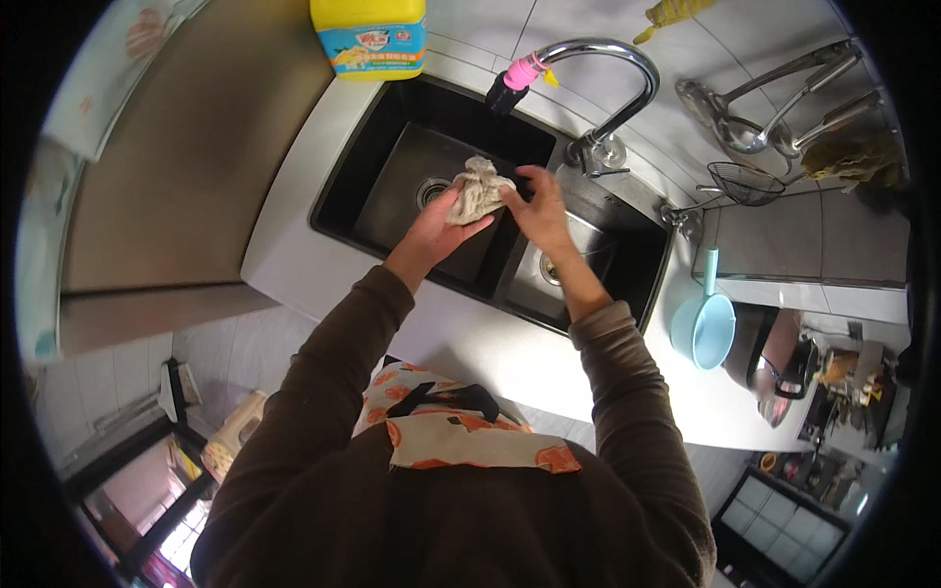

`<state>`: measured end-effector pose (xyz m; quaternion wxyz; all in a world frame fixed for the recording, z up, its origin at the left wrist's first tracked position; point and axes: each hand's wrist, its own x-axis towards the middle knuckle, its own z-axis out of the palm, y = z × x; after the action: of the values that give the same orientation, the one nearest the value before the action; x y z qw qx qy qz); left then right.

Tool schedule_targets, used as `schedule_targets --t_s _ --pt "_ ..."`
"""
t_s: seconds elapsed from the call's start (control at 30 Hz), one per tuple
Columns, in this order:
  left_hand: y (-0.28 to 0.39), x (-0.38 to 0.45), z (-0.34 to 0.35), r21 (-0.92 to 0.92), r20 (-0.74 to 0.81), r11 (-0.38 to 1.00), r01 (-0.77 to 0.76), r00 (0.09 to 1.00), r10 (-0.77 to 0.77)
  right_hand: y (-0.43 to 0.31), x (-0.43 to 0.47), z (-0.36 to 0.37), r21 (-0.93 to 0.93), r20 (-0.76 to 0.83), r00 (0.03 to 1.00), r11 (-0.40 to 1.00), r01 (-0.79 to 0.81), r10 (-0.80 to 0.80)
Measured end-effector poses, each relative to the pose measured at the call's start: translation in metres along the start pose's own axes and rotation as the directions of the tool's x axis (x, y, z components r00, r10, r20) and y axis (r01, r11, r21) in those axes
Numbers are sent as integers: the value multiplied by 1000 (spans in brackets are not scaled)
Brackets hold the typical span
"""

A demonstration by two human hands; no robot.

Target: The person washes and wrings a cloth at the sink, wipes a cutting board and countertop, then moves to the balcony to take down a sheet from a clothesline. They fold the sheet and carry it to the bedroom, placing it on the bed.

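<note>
A crumpled, wet-looking off-white cloth [479, 192] is bunched up over the left bowl of a black double sink [412, 213]. My left hand [439, 228] holds it from below and the left, palm up, with the thumb stretched along its lower edge. From the right, my right hand [540, 209] reaches to the cloth's edge. Its thumb tip meets the fabric while the fingers curve above; whether they pinch it I cannot tell. Above the sink arches a chrome faucet [638, 62] with a pink sleeve [524, 71] and black nozzle [507, 93]. No water stream shows.
A yellow jug [371, 44] stands at the sink's back left, beside a large brown panel [198, 147]. Ladles [742, 136] and a wire strainer [746, 184] hang at right. A light-blue dipper [703, 331] and a dark appliance [772, 360] occupy the white counter [507, 360].
</note>
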<state>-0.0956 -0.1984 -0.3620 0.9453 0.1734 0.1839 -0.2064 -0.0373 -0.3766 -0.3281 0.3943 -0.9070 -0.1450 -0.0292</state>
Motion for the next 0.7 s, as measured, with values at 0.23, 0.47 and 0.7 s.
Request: schedule_targets --t_s 0.23,0.47,0.7 --pt "48 29 -46 -21 -35 998 52 998 -53 61 57 -73 -896 -115 980 409 -172 162" --pt "64 67 -54 -96 -37 993 70 997 -73 44 50 -59 -873 -67 997 482 -70 23" --pt "73 73 -58 -119 -57 978 172 982 -180 12 64 68 248 166 734 693 -677 658"
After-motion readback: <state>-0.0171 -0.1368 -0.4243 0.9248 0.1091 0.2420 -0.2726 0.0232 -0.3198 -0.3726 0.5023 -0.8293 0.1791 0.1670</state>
